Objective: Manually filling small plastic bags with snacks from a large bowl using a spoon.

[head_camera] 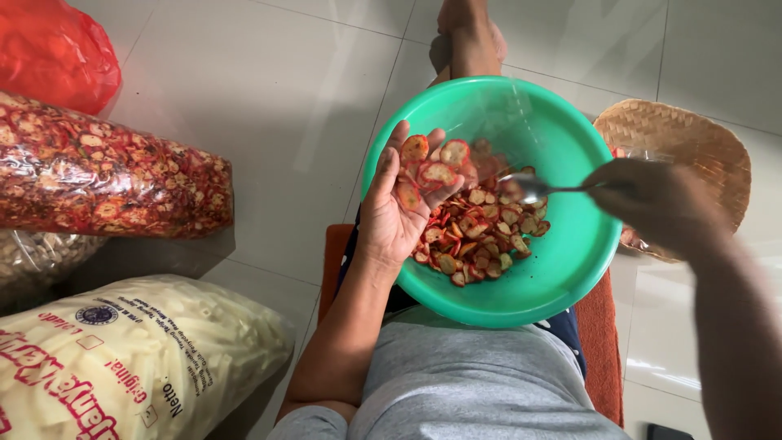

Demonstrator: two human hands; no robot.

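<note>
Green plastic, smooth and round: that is the bowl (570, 244) sitting on my lap, with a heap of red-edged chips (481, 236) lying in its lower left part. I see my left hand (399, 204) turned palm up over the bowl's left rim, fingers spread and slack, gripping nothing but cradling a few chips on the palm and fingers. My right hand (652, 200) is blurred at the bowl's right edge, its grip closed on the handle of a metal spoon (533, 187). The spoon's long axis runs nearly level from right to left, its shiny scoop end pointing toward the left palm and hanging just above the top of the heap, near the fingertips but not touching them, as far as I can tell. So the chips lie left of and slightly below the spoon, and the left hand is the nearer one to them. A woven tray (692, 138) rests on the tiled floor (269, 98) beyond the right hand (partly hidden by it). To the left lie clear bags of snacks (106, 175), crinkled and glossy, and a red bag (53, 49).
</note>
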